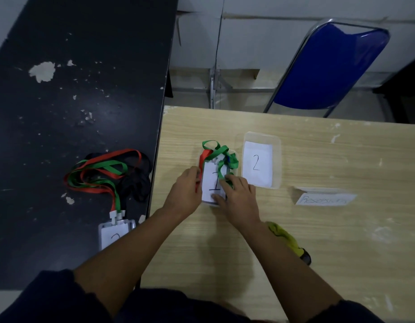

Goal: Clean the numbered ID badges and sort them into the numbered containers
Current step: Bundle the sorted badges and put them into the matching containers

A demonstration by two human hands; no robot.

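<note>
A badge marked 1 point(212, 183) lies in a clear container point(234, 153) on the wooden table, its green and red lanyard point(221, 151) bunched over the far end. My left hand point(184, 190) touches the container's left side with curled fingers. My right hand point(238, 197) rests on the badge and pins the green strap. To the right stands a clear container point(277, 159) holding a card marked 2. On the black table a badge marked 2 point(113, 235) lies with a tangle of red, green and black lanyards point(104, 173).
A yellow-green cloth point(287, 238) lies on the wooden table by my right forearm. A folded white paper label point(324, 198) stands to the right of the containers. A blue chair point(330, 68) sits behind the table. The black table point(62, 101) has chipped paint.
</note>
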